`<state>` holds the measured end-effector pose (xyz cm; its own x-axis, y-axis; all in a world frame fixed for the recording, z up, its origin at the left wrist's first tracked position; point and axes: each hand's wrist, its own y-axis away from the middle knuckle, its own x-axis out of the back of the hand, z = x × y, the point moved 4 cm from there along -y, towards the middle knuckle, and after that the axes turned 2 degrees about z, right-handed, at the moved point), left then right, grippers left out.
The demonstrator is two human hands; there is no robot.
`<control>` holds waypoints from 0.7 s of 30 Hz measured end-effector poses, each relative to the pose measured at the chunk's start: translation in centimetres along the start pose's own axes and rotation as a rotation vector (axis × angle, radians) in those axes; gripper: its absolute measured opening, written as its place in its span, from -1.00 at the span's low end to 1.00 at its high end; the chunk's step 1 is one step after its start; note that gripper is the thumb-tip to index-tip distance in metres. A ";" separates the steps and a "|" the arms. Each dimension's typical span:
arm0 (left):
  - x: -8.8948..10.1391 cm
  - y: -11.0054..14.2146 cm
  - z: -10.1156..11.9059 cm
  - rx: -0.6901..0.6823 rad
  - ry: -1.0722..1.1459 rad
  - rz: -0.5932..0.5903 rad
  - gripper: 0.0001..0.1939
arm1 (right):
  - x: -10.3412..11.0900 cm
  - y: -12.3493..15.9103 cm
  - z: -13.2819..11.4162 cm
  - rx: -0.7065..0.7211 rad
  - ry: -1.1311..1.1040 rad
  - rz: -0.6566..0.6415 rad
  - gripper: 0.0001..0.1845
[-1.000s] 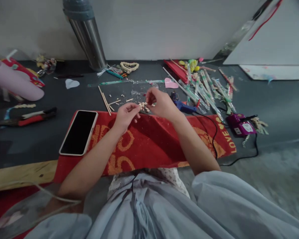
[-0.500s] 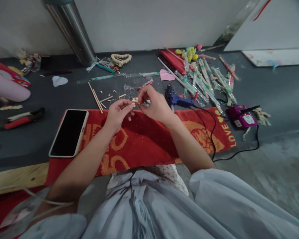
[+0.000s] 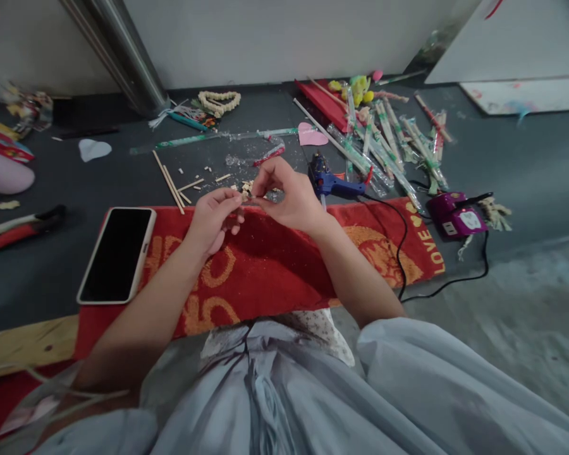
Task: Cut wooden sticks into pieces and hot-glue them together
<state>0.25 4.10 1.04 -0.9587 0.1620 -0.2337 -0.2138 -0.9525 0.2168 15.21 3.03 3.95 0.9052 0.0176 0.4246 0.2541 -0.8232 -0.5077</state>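
Over the far edge of a red towel (image 3: 270,278), my left hand (image 3: 212,221) is closed in a pinch, thumb against forefinger. My right hand (image 3: 287,196) pinches too, its fingertips almost meeting the left ones. Whatever lies between the fingertips is too small to make out. Just behind them is a small pile of pale wooden bits (image 3: 244,188), partly hidden by the fingers. Thin wooden sticks (image 3: 169,183) and short cut pieces lie left of the pile. A blue glue gun (image 3: 337,184) rests to the right of my right hand.
A phone (image 3: 117,256) lies on the towel's left end. Pliers (image 3: 26,227) are farther left. A steel flask (image 3: 123,57) stands behind. Wrapped sticks (image 3: 389,145) crowd the back right. A purple power box (image 3: 456,215) with a black cord sits right.
The view has shifted slightly, so most things appear a little farther left. My hands stay close together, both pinching, with the fingertips slightly changed in position.
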 end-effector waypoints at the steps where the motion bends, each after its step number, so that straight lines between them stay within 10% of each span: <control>1: 0.0 0.0 0.0 0.010 -0.006 -0.002 -0.83 | -0.1 0.0 -0.1 0.002 -0.003 -0.004 -0.82; 21: 0.4 -0.5 -0.5 0.001 -0.061 0.014 -0.84 | 0.1 0.1 0.2 -0.049 0.037 -0.024 -0.85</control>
<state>0.07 4.48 0.40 -0.9712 0.1638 -0.1728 -0.2002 -0.9547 0.2202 15.35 3.04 3.81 0.8857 0.0176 0.4639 0.2577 -0.8498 -0.4599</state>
